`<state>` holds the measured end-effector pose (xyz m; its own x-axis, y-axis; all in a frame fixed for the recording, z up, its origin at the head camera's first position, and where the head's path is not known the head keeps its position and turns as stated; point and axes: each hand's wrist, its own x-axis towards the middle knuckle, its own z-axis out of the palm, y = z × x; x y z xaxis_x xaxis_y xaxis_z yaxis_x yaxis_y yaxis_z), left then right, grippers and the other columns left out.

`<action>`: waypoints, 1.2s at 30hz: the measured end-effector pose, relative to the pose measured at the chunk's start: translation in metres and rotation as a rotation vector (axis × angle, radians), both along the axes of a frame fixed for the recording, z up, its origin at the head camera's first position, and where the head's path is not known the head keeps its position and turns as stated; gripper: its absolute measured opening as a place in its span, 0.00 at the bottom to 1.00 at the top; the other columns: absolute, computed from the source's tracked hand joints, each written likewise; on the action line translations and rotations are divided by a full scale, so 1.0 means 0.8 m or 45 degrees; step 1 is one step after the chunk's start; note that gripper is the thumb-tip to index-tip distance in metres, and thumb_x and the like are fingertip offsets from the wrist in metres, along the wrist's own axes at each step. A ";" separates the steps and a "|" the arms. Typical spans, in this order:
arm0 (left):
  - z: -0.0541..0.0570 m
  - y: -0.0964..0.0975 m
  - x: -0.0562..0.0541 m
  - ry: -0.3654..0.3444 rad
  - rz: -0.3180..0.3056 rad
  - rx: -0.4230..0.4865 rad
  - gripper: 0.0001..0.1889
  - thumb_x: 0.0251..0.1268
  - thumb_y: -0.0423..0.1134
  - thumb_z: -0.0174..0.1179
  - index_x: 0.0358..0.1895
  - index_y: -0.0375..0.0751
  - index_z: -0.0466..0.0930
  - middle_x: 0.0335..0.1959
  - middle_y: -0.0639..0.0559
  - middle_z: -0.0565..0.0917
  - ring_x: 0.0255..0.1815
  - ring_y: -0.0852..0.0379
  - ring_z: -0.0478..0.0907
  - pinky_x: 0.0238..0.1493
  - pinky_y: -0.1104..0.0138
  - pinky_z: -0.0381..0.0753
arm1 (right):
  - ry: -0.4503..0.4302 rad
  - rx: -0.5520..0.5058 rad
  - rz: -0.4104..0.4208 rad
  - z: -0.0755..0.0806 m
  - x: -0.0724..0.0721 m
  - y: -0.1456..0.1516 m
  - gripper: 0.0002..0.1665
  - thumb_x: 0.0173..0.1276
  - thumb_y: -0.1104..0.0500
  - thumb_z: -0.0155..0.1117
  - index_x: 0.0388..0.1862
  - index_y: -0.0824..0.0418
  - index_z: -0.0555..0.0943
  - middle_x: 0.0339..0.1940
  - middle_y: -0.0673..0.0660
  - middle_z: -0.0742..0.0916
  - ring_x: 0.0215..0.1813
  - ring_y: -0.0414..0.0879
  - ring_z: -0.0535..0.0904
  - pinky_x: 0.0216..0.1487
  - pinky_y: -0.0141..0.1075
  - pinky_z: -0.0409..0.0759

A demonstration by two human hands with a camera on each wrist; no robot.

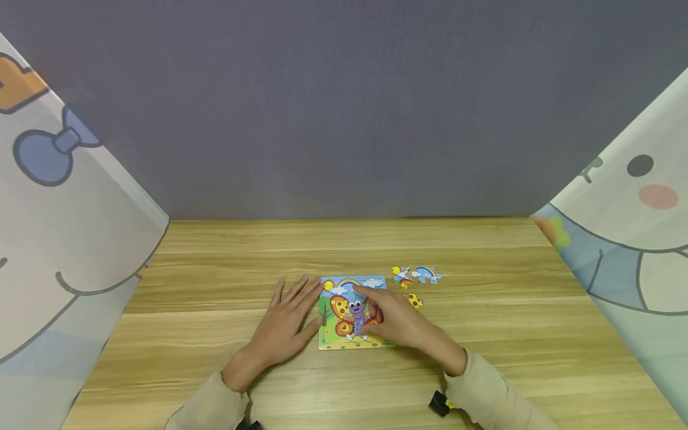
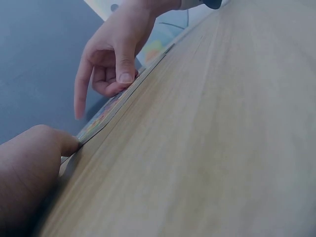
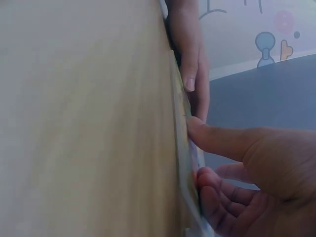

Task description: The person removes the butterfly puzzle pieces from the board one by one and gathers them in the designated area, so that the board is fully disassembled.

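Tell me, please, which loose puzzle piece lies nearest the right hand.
The yellow, red-spotted piece, just beside the right hand; the other loose pieces lie farther from it.

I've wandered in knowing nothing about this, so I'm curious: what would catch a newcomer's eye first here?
Probably the bright butterfly puzzle on the wooden table, with the left hand at its left edge and the right hand over its right part. A few loose puzzle pieces lie just to its right. Large cartoon drawings on pale panels also stand out at both sides of the head view.
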<state>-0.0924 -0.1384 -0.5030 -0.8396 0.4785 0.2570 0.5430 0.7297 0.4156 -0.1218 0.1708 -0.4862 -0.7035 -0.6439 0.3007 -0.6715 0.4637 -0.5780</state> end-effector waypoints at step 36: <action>0.002 0.000 0.000 0.013 -0.004 0.000 0.37 0.86 0.55 0.57 0.88 0.42 0.64 0.89 0.48 0.65 0.91 0.41 0.55 0.89 0.32 0.36 | -0.157 0.105 -0.110 0.030 0.007 -0.013 0.47 0.56 0.54 0.94 0.71 0.58 0.78 0.32 0.46 0.82 0.29 0.33 0.72 0.38 0.36 0.80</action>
<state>-0.0921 -0.1383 -0.5015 -0.8355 0.4810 0.2655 0.5494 0.7279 0.4103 -0.1160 0.1606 -0.4621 -0.7858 -0.5982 0.1570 -0.5532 0.5663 -0.6110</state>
